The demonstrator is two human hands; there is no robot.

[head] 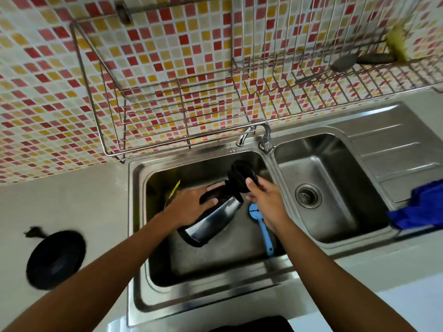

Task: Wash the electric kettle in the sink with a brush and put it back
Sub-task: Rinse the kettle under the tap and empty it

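Note:
A steel electric kettle [213, 224] with black handle and base is tilted over the left sink basin [215, 264], its mouth pointing away from me. My left hand [189, 206] grips the black handle. My right hand [262, 200] holds the kettle's open black lid [241, 176] at the top end. A blue brush [262, 226] lies in the basin under my right wrist, partly hidden. The kettle's round black power base [56, 258] sits on the counter to the left of the sink.
A tap [259, 134] stands between the two basins. The right basin [321, 188] has a drain, and a blue cloth [422, 207] lies on the drainboard. Wire racks [182, 109] hang on the tiled wall above. A yellow-green packet [173, 192] leans in the left basin.

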